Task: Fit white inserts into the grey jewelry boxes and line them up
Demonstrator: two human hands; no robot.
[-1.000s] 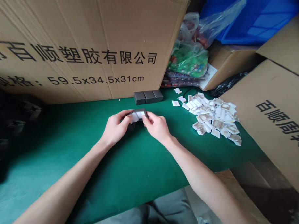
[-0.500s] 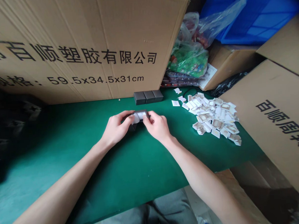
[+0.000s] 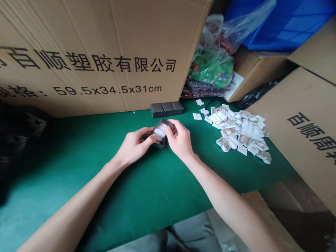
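Observation:
A small dark grey box (image 3: pixel 161 144) is between my two hands, its lid raised and tilted. Inside it shows a white paper insert (image 3: pixel 159 132), with a bit of orange-brown below. My left hand (image 3: pixel 138 143) grips the box's left side, thumb near the white insert. At the lid's right side, my right hand (image 3: pixel 179 136) is closed, thumb pressed in by the insert; its other fingertips are hidden behind the lid. Just beyond my hands, three closed dark grey boxes (image 3: pixel 167 109) stand in a row.
White folded paper pieces (image 3: pixel 242 129) lie heaped to the right on the green table (image 3: pixel 132 204). A big cardboard carton (image 3: pixel 99 40) walls the back; another carton (image 3: pixel 303 125) stands at right. Bagged goods (image 3: pixel 212 65) and a blue bin (image 3: pixel 288 19) sit behind. Dark objects (image 3: pixel 17 146) are at far left.
The box has turned and tilted between my hands, and more of its inside shows. My right hand has shifted slightly up; my left moved a little to the right.

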